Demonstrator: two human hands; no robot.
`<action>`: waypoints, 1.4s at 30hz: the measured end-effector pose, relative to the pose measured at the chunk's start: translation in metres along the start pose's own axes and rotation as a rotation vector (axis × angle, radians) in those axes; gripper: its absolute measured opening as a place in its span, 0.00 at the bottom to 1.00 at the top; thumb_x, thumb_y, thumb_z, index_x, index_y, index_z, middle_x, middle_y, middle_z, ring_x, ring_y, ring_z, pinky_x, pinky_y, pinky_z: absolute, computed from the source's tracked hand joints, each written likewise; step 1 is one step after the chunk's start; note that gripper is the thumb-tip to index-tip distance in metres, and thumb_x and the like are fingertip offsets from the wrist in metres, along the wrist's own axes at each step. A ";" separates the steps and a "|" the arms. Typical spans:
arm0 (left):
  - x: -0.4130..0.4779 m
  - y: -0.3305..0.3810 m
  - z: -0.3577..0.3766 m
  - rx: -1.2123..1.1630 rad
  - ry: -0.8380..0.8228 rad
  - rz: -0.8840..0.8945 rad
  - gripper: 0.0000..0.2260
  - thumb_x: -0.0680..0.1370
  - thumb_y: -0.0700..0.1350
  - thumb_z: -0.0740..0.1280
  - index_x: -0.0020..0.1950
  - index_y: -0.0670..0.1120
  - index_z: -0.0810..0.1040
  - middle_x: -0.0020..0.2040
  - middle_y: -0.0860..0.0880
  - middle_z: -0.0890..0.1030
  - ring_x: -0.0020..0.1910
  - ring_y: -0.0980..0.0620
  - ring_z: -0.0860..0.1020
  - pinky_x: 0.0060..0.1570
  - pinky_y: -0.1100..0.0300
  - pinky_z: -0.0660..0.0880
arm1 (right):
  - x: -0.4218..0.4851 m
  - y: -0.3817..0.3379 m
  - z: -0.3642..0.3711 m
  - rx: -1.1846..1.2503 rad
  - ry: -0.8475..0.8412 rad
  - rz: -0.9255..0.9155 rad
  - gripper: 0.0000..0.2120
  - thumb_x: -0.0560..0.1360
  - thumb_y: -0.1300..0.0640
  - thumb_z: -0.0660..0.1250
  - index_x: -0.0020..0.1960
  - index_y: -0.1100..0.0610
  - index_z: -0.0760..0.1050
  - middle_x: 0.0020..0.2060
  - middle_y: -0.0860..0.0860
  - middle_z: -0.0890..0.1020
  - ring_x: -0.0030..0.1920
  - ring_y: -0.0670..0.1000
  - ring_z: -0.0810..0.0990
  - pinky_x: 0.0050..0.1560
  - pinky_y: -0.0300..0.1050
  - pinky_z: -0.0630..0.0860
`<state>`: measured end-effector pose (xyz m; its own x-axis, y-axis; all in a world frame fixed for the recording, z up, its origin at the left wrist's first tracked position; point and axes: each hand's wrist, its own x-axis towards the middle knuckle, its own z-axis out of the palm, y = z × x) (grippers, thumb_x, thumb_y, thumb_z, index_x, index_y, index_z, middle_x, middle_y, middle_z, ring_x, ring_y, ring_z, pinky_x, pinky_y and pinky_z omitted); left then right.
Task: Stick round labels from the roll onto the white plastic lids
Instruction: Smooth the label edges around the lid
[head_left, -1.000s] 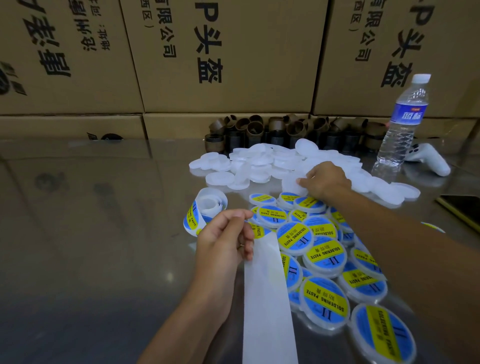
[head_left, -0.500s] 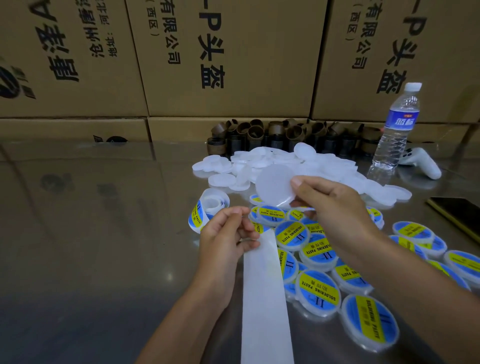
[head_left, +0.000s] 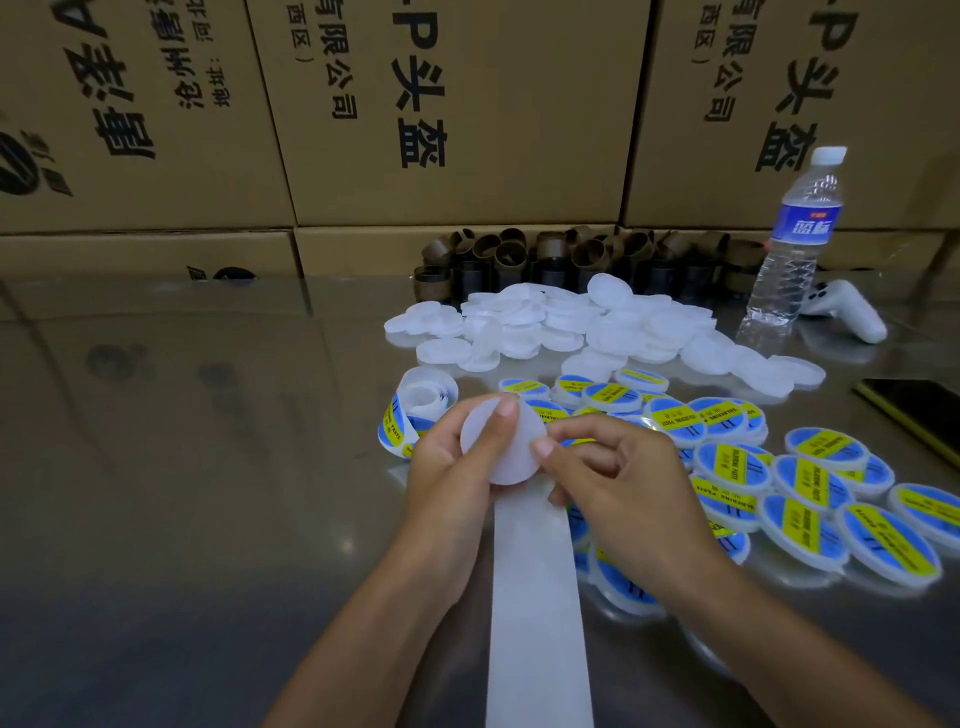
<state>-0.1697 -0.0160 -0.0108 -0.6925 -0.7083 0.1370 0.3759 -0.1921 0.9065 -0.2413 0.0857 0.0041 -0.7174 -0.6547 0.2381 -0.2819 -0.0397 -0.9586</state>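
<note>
Change since half a second earlier: the right hand (head_left: 613, 483) has carried the blank lid (head_left: 498, 457) from above the labelled lids (head_left: 779, 483) down and left to the left hand (head_left: 452, 467). The left hand, which then pinched only the backing strip (head_left: 540, 597), now also takes the lid.

Present state: the lid sits at frame centre between both hands, tilted toward the camera, covering the strip's upper end. The left hand grips it from the left, one digit pressed across its face. The right hand pinches its right rim, thumb tip on the edge and fingers curled behind. The strip runs from under the lid to the bottom edge. The label roll (head_left: 415, 410) stands just upper left of the hands, on the table (head_left: 208, 467). The unlabelled pile (head_left: 571, 322) lies beyond.
</note>
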 end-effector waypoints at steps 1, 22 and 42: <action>0.000 -0.001 0.000 0.012 0.009 0.001 0.11 0.69 0.52 0.73 0.45 0.47 0.82 0.43 0.47 0.83 0.44 0.50 0.81 0.48 0.53 0.79 | -0.001 0.001 0.001 -0.001 -0.005 -0.017 0.01 0.73 0.56 0.69 0.44 0.53 0.79 0.26 0.49 0.81 0.27 0.43 0.76 0.34 0.33 0.73; 0.003 0.003 -0.004 -0.130 0.080 0.021 0.04 0.74 0.41 0.65 0.45 0.43 0.79 0.39 0.51 0.82 0.40 0.55 0.80 0.45 0.57 0.79 | 0.017 0.009 -0.001 -0.055 0.172 -0.142 0.09 0.71 0.62 0.72 0.46 0.50 0.77 0.29 0.48 0.81 0.30 0.41 0.76 0.34 0.29 0.70; 0.005 -0.002 -0.005 0.175 0.164 0.024 0.06 0.77 0.40 0.67 0.42 0.48 0.82 0.46 0.46 0.84 0.47 0.45 0.81 0.49 0.49 0.77 | 0.016 0.005 -0.006 0.253 0.172 -0.016 0.15 0.71 0.71 0.65 0.41 0.51 0.78 0.29 0.42 0.76 0.31 0.44 0.72 0.31 0.34 0.69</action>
<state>-0.1709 -0.0220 -0.0143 -0.5699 -0.8150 0.1051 0.2686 -0.0639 0.9611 -0.2581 0.0795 0.0038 -0.8173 -0.5164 0.2556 -0.1415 -0.2501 -0.9578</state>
